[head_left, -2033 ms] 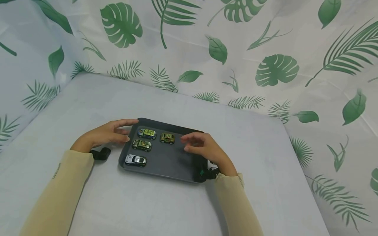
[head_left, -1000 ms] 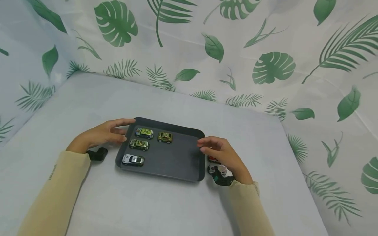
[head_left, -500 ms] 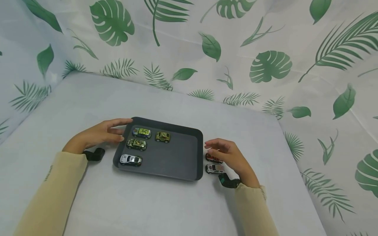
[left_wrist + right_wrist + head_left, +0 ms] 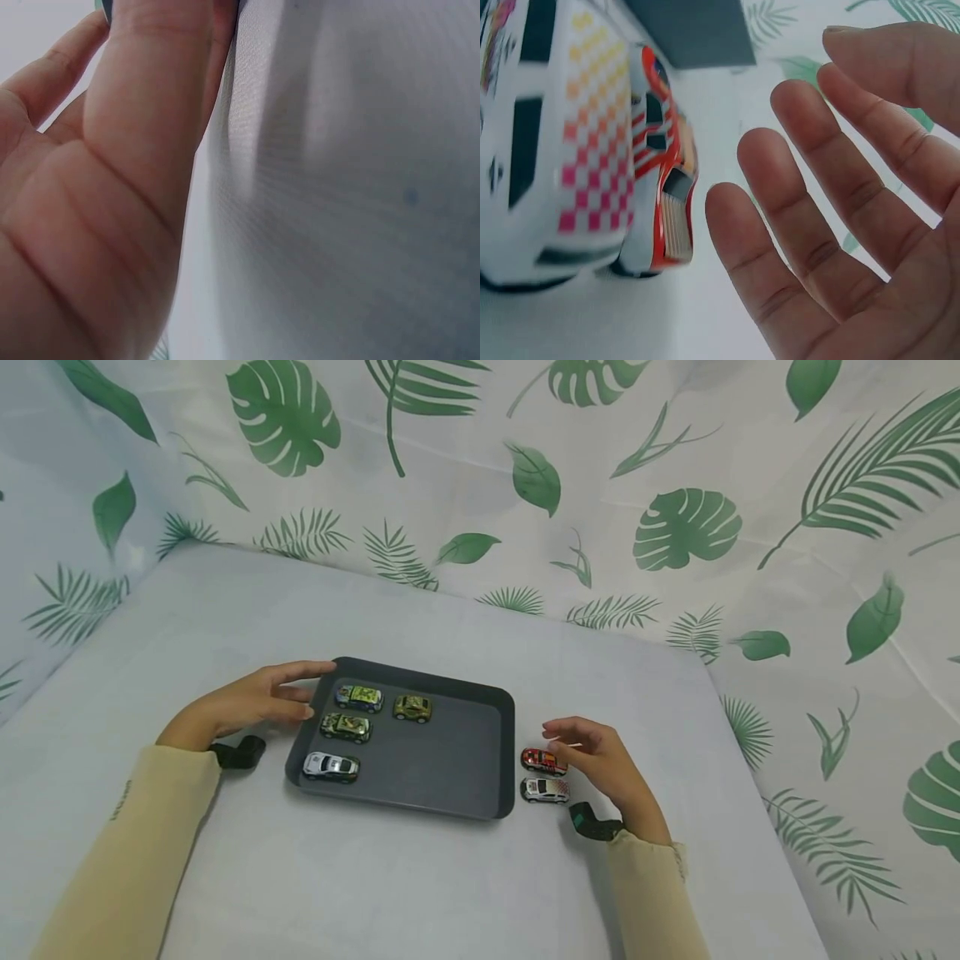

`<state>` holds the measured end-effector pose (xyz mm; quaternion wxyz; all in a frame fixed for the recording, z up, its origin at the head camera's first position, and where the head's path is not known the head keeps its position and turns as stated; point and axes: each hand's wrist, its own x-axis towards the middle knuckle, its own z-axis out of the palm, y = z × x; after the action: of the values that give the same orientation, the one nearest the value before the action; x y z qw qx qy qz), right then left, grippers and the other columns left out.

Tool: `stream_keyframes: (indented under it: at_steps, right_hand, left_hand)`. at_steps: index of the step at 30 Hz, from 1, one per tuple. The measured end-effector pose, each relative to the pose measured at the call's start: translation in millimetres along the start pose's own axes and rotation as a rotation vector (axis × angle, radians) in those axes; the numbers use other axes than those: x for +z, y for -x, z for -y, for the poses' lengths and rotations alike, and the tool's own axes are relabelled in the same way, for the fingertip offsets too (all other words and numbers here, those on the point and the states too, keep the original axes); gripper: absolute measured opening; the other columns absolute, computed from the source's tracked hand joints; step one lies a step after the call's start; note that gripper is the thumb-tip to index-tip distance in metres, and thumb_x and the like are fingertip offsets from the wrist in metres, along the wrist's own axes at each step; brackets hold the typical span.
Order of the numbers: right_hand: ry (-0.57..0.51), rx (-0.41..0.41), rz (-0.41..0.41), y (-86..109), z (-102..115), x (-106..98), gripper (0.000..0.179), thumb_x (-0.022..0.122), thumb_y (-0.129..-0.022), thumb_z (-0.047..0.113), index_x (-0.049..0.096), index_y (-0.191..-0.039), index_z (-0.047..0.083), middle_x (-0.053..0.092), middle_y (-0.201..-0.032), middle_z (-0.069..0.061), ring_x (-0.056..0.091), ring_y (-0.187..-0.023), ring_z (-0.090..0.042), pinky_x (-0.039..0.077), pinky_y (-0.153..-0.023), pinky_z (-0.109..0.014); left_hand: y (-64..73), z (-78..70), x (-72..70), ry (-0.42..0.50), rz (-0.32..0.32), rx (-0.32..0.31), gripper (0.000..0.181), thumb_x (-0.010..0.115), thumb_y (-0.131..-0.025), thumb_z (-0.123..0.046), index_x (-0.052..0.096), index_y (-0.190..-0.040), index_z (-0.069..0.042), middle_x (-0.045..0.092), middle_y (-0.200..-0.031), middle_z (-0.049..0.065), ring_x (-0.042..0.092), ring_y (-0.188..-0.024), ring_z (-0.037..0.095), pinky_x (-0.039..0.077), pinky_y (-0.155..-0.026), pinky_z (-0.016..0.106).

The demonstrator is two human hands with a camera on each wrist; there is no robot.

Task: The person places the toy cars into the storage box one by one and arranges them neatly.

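In the head view, a dark grey tray [image 4: 435,764] lies on the white table with toy cars in it. At its left rim is my left hand [image 4: 243,706], fingertips and thumb right at the edge, fingers relaxed. My right hand [image 4: 611,772] hovers right of the tray with loosely bent fingers and nothing between them. Nearest to it is a red toy car [image 4: 544,762], partly overlapped by the thumb, and in front of that a white toy car [image 4: 545,790] with a pink checked pattern. The right wrist view shows both cars beside the spread fingers.
Inside the tray stand a blue-yellow car [image 4: 359,697], a green patterned car [image 4: 347,727], a gold-green car [image 4: 412,708] and a silver-white car [image 4: 332,767]. A leaf-print cloth [image 4: 450,468] hangs behind the table [image 4: 375,877].
My right hand has moved right from over the tray to beside the two cars, bringing them into sight. My left hand has stayed at the tray's rim. The head view has shifted slightly.
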<state>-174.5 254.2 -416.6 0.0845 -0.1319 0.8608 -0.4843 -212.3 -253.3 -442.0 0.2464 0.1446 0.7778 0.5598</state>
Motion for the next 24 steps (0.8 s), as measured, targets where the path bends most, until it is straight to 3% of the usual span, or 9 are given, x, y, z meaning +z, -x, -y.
stream_keyframes:
  at_steps: [5, 9, 16, 20, 24]
  right_hand:
    - [0.032, 0.000, -0.029, 1.2, -2.1, -0.3, 0.030, 0.071, -0.103, 0.002, 0.069, -0.129, -0.012, 0.072, -0.124, -0.029, 0.071, -0.097, -0.019, 0.057, -0.087, -0.025]
    - [0.069, 0.003, -0.046, 1.4, -2.6, -0.7, 0.028, 0.072, -0.102, 0.003, 0.070, -0.128, -0.010, 0.073, -0.125, -0.026, 0.072, -0.110, -0.026, 0.055, -0.092, -0.022]
    - [0.111, 0.049, -0.021, 1.3, -9.5, -2.0, 0.029, 0.073, -0.103, 0.005, 0.070, -0.129, -0.009, 0.074, -0.125, -0.024, 0.074, -0.109, -0.035, 0.056, -0.090, -0.021]
    - [0.130, 0.056, -0.006, 0.1, -13.5, -2.7, 0.030, 0.073, -0.102, 0.005, 0.071, -0.130, -0.007, 0.074, -0.125, -0.024, 0.074, -0.111, -0.036, 0.056, -0.094, -0.027]
    - [0.160, 0.060, 0.006, -0.8, -15.4, -2.1, 0.031, 0.075, -0.101, 0.006, 0.072, -0.130, -0.005, 0.074, -0.128, -0.022, 0.071, -0.116, -0.037, 0.056, -0.100, -0.043]
  left_hand:
    - [-0.1, 0.9, -0.7, 0.005, 0.006, 0.002, 0.083, 0.071, -0.101, -0.010, 0.027, -0.171, -0.005, 0.021, -0.174, 0.033, 0.024, -0.156, 0.061, 0.051, -0.108, 0.056]
    - [0.0, 1.3, -0.8, 0.008, 0.007, 0.003, 0.083, 0.071, -0.101, -0.010, 0.027, -0.171, -0.004, 0.020, -0.173, 0.034, 0.024, -0.156, 0.062, 0.052, -0.108, 0.055]
    - [-0.9, 1.4, 0.1, 0.011, 0.008, 0.003, 0.083, 0.071, -0.101, -0.011, 0.027, -0.171, -0.004, 0.021, -0.173, 0.034, 0.023, -0.155, 0.062, 0.052, -0.107, 0.056]
    - [-1.0, 1.3, -0.1, 0.009, 0.006, 0.003, 0.083, 0.071, -0.101, -0.011, 0.027, -0.171, -0.004, 0.021, -0.173, 0.034, 0.023, -0.155, 0.062, 0.052, -0.107, 0.056]
    - [-0.8, 1.0, -0.3, 0.010, 0.005, -0.004, 0.083, 0.071, -0.101, -0.011, 0.027, -0.171, -0.005, 0.021, -0.173, 0.035, 0.023, -0.156, 0.062, 0.052, -0.107, 0.057]
